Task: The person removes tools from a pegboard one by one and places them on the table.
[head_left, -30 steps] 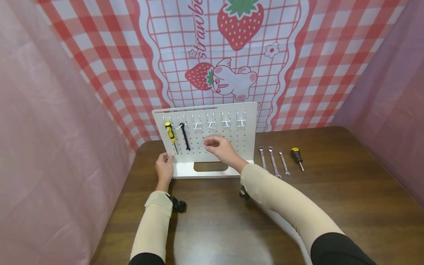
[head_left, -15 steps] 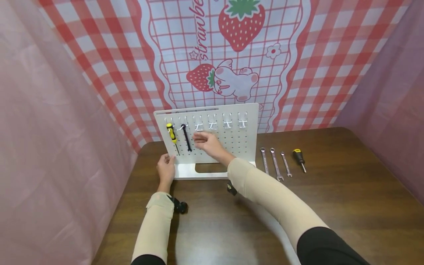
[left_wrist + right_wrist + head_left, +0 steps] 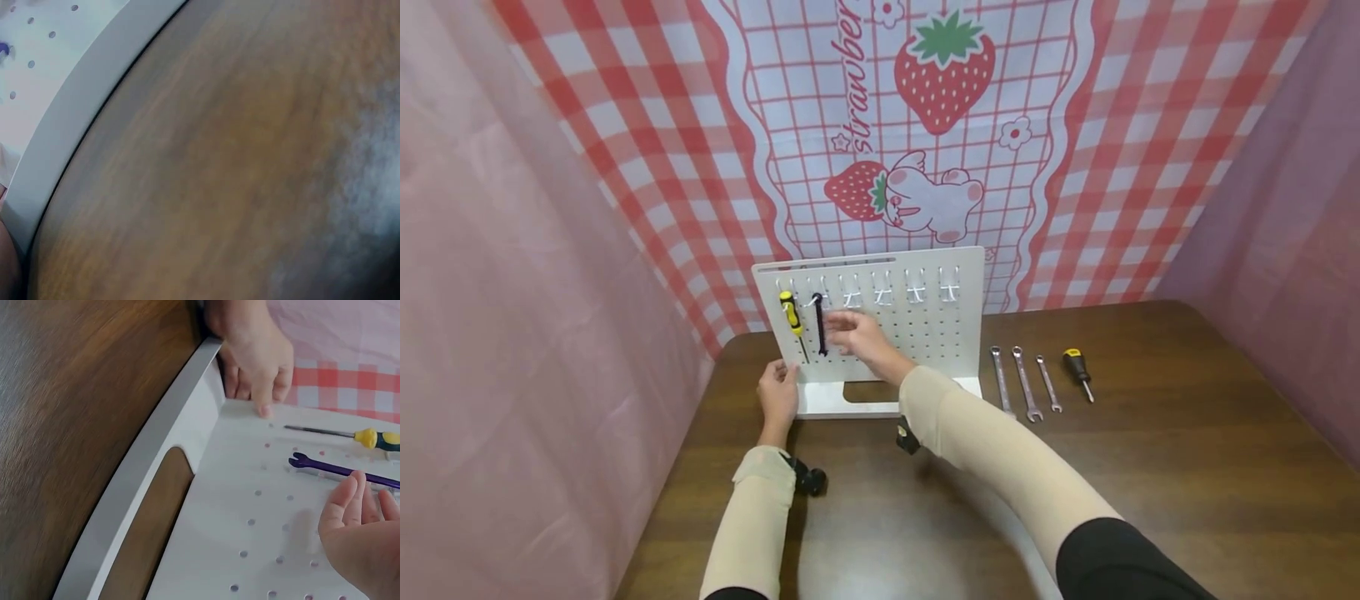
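Note:
A white pegboard stands upright on the table. My left hand pinches its lower left edge, thumb on the front face and fingers behind, as the right wrist view shows. On the leftmost hook hangs a yellow and black screwdriver, tip down. Beside it a dark purple wrench hangs from the second hook. My right hand is just right of this wrench, its fingers fairly straight and the fingertips at the wrench's shaft; whether they press on it is hard to tell.
Several bare hooks line the board's upper part. Right of the board lie three silver wrenches and a black and yellow screwdriver on the wooden table. A checked cloth hangs behind.
My right hand has moved left across the board to the dark wrench, whose lower end has swung slightly left. My left hand has stayed on the board's edge. The head view has tilted slightly up.

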Demonstrator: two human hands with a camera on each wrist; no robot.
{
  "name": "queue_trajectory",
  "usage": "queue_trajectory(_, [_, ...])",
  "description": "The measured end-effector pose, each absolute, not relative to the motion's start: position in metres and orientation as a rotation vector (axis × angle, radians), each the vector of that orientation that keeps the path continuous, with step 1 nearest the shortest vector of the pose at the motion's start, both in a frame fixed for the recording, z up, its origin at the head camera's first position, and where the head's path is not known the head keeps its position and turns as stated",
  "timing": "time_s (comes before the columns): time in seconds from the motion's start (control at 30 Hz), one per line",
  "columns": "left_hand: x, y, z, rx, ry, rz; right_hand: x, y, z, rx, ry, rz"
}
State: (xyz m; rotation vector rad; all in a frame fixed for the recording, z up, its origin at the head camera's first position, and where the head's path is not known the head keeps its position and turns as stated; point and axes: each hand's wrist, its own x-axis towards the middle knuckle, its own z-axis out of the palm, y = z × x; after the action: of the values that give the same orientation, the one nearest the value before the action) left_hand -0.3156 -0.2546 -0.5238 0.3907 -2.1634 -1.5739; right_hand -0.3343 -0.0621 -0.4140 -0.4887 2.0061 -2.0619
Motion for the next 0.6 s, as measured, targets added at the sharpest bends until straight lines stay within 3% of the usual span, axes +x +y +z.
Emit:
queue_trajectory(0.3, [-0.315, -0.255, -0.522, 0.377, -2.156, -1.547, -0.332, -0.076, -0.405, -0.292, 1.747, -2.136])
queue_trajectory(0.6, [-0.318, -0.255, -0.523, 0.367, -2.131, -1.544, -0.333, -0.08, -0.415, -0.357, 1.966, -1.986])
